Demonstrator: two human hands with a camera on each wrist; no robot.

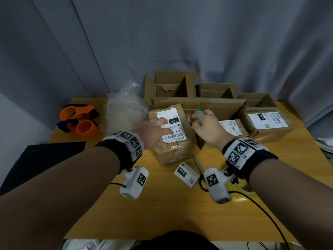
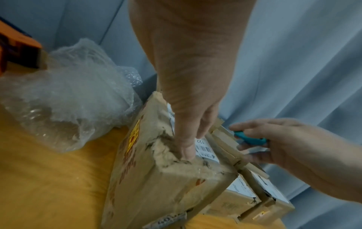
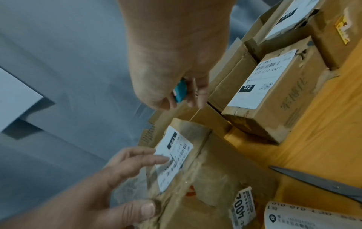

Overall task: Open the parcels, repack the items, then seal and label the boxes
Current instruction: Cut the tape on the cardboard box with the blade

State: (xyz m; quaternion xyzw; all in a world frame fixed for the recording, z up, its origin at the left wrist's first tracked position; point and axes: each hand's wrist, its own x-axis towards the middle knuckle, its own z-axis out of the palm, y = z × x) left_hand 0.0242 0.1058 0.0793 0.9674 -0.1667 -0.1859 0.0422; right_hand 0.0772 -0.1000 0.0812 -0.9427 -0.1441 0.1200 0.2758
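Fingers point(image 3: 156, 159) of the left hand point(image 1: 155, 130) lie nearly straight and a little spread on top of the taped parcel point(image 1: 173, 139), over its white shipping label point(image 1: 171, 127), while the thumb point(image 3: 146, 210) presses the crumpled near corner. Fingers point(image 3: 199, 94) of the right hand point(image 1: 205, 127) curl round a small teal cutter point(image 1: 198, 114), pinching it just above the parcel's far right edge; whether the tool touches the cardboard cannot be told.

That parcel sits near the middle of the yellow bench point(image 1: 162, 204), its surface wrinkled and wrapped in clear tape. To its right stand two more sealed parcels, a small one point(image 1: 232, 129) partly behind the right hand and a larger one point(image 1: 266, 125) further right, both marked 122. Along the far edge stand three open cardboard boxes point(image 1: 171, 87), flaps up. A heap of bubble wrap point(image 1: 124, 109) lies left of the held parcel, and two orange tape dispensers point(image 1: 79, 121) lie further left. On the near side, a loose label marked 010 point(image 1: 186, 174) lies flat, with scissors point(image 1: 198, 165) just beside it.
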